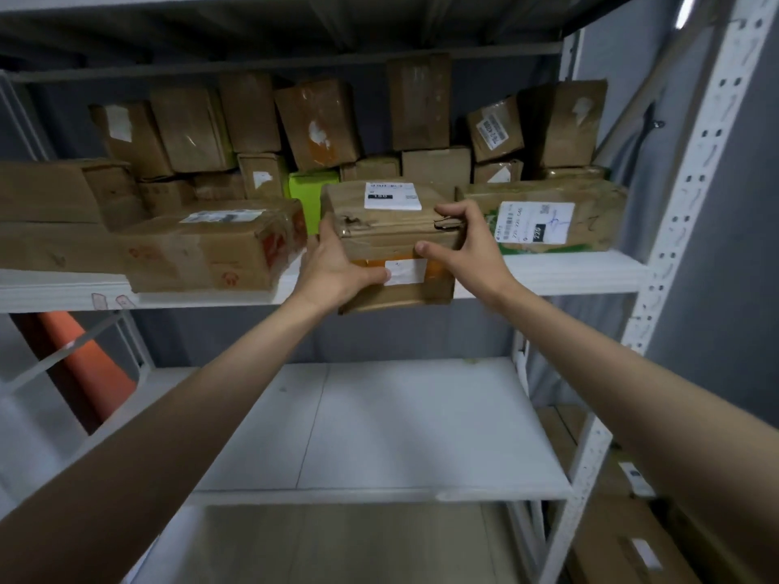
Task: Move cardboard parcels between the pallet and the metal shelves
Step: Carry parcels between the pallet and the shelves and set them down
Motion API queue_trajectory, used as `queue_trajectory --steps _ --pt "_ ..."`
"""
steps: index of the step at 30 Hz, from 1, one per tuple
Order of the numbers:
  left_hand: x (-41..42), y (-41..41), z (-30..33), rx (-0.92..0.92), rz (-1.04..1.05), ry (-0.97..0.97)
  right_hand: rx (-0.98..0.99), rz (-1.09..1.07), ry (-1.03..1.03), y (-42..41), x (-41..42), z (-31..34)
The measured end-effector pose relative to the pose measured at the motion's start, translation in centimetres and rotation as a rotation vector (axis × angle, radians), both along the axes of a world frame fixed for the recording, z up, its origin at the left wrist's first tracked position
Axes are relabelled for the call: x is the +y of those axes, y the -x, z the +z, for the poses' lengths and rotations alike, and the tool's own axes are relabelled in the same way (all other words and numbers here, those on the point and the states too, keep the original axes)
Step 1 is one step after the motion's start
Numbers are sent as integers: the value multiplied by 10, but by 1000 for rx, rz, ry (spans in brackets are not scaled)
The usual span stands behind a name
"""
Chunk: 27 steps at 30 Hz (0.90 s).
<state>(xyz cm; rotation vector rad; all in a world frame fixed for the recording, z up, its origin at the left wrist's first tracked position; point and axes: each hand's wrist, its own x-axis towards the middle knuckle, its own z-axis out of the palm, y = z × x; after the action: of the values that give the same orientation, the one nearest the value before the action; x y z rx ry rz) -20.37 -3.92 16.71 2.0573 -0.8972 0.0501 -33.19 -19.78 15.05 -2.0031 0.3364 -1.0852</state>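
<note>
At the far left of the upper shelf [569, 274] lies a long flat carton [202, 250], its front end overhanging the shelf edge. Just right of it, our left hand [337, 267] cups the lower left corner of the parcel [396, 242] we are handling, thumb pressed across its front face near a small white sticker, fingers curled around the left side. The parcel sits half on the shelf, half off it, its front end jutting out over the edge, between the flat carton and a green-printed box [548, 221]. Our right hand [468, 246] clamps the right end, fingers hooked over the top edge, thumb on the front.

We judge the parcel light to moderate: two hands manage it at arm's length. The cardboard looks creased and torn at the top, so it is likely soft, and the tape may be slick. Holding low on both ends, near the corners, seems safest. Below, the lower shelf [379, 436] shows bare white board.
</note>
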Motion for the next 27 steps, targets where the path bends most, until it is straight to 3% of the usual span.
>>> queue_trajectory --steps 13,27 --pt "7 178 13 -402 -211 3 -142 -318 -163 210 56 -17" --pt "-66 376 9 -385 -522 18 -81 -601 -53 442 31 -29"
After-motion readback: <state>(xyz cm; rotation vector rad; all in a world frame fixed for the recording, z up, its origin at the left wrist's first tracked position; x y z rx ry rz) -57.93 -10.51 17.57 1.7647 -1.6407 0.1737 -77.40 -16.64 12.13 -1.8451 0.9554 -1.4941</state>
